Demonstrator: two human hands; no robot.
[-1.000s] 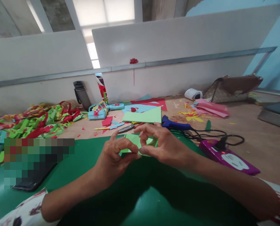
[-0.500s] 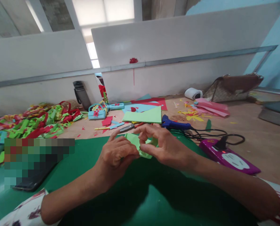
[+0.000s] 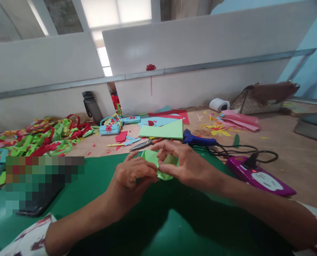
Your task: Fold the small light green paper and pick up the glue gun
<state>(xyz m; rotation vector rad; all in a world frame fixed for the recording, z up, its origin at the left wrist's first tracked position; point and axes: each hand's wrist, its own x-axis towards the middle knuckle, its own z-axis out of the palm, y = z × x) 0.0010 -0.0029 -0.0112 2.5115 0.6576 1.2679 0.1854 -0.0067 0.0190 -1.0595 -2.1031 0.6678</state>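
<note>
A small folded piece of light green paper is held between my hands above the green mat. My left hand pinches its near left edge between thumb and fingers. On the other side, my right hand curls over the paper, thumb and forefinger gripping its near part. My fingers cover much of the folds. Just beyond lie a pair of scissors, a flat stack of light green paper and a blue glue gun.
A purple power strip with black cords sits at right. Left are a dark phone-like object, partly pixelated, and a heap of coloured paper pieces. Behind stand a grey bottle, small blue paper bags and a handbag.
My hands stay almost in place, with the left fingers shifting slightly on the green paper. The view has moved only a little.
</note>
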